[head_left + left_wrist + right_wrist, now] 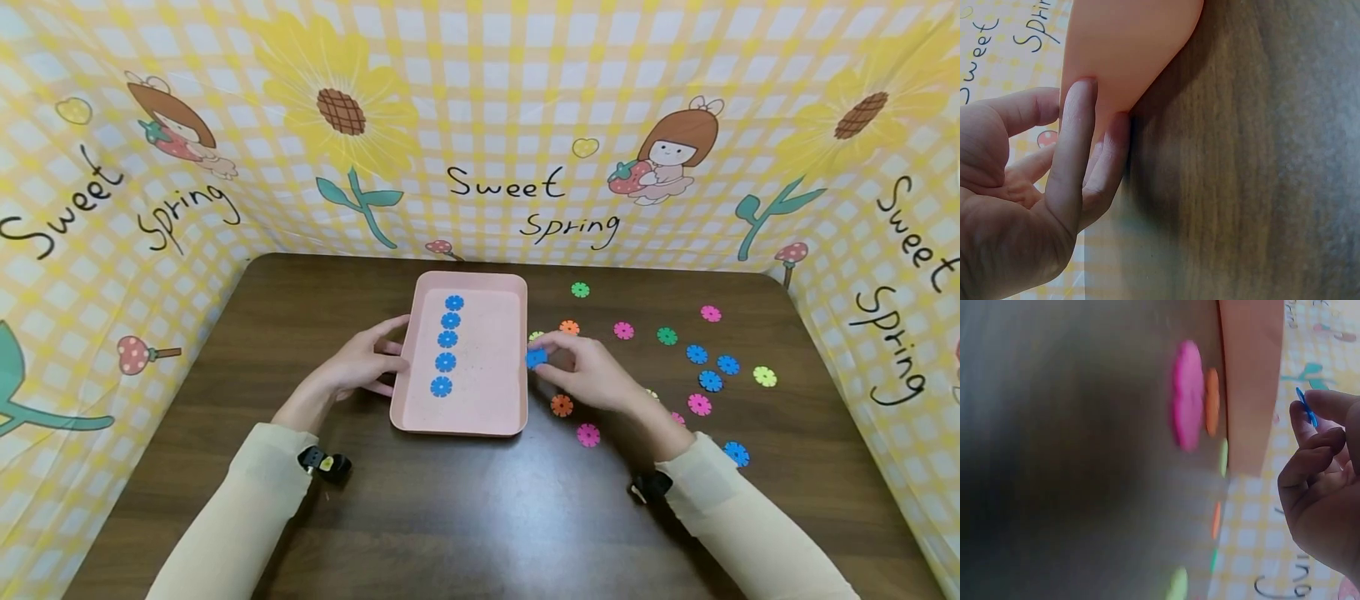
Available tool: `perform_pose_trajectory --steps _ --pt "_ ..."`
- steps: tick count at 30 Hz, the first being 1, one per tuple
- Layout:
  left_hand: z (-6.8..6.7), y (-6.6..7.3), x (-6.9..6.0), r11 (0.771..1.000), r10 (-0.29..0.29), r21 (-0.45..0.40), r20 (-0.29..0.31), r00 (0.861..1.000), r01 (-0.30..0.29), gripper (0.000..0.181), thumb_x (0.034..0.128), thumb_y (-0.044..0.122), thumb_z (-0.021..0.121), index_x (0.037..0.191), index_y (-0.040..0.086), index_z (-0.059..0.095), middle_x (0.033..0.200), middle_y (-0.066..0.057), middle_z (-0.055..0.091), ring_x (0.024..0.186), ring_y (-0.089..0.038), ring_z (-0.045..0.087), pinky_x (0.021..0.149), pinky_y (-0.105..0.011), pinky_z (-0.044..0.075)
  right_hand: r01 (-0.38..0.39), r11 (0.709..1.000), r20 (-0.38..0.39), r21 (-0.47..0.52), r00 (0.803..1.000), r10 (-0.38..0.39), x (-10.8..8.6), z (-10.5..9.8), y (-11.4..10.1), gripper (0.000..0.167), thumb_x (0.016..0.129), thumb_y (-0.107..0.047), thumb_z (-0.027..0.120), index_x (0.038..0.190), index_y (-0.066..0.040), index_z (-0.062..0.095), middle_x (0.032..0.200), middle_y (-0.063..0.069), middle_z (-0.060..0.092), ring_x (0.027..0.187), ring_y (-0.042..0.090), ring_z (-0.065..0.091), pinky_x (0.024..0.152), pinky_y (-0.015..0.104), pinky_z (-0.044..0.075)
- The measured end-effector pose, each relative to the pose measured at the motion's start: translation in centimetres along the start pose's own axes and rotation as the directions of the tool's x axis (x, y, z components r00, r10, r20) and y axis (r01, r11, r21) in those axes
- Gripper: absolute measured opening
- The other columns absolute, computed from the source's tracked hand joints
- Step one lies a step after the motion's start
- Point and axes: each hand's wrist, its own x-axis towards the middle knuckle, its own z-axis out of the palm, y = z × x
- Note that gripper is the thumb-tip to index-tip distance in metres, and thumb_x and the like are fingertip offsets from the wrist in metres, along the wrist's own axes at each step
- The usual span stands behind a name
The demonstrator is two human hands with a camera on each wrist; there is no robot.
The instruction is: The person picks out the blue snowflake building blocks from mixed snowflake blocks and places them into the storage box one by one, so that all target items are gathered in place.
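Observation:
A pink tray point(495, 358) lies on the table with several blue notched discs point(446, 362) in a column down its left half. The left hand point(363, 360) touches the tray's left side; in the left wrist view its fingertips point(1085, 94) rest against the outer wall. Just past the tray's right rim, the right hand point(588, 371) pinches a blue notched disc point(536, 358) between thumb and finger. The right wrist view shows this disc point(1307, 407) edge-on, raised off the table.
Loose notched discs lie scattered right of the tray, among them a pink disc point(588, 435), an orange disc point(562, 406), a green disc point(581, 289) and a blue disc point(710, 381). Some sit partly under the right forearm. A checked cloth point(510, 100) surrounds the dark wooden table point(450, 517).

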Motion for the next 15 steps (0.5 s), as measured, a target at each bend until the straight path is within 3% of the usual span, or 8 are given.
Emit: perform_pose_trajectory --steps 7,15 --pt "0.0 -0.1 0.0 1.000 0.001 -0.006 -0.002 1.000 -0.001 0.085 0.0975 0.005 0.066 0.167 0.024 0.021 0.140 -0.031 0.049 0.109 -0.038 0.067 0.075 -0.050 0.064 -0.007 0.998 0.079 0.063 0.997 0.002 0.9 2.5 -0.6 0.031 0.097 -0.014 0.075 0.128 -0.014 0.070 0.100 -0.004 0.069 0.048 0.015 0.044 0.044 0.026 0.040" --pt "0.1 -0.2 0.2 1.000 -0.005 -0.003 -0.006 1.000 0.005 0.084 0.0975 0.005 0.066 0.167 0.024 0.022 0.139 -0.030 0.049 0.109 -0.037 0.067 0.075 -0.050 0.064 -0.003 0.999 0.164 -0.041 0.986 0.010 1.8 4.2 -1.2 0.027 0.095 -0.015 0.077 0.121 -0.018 0.073 0.095 -0.007 0.069 0.063 0.012 0.054 0.055 0.027 0.046"
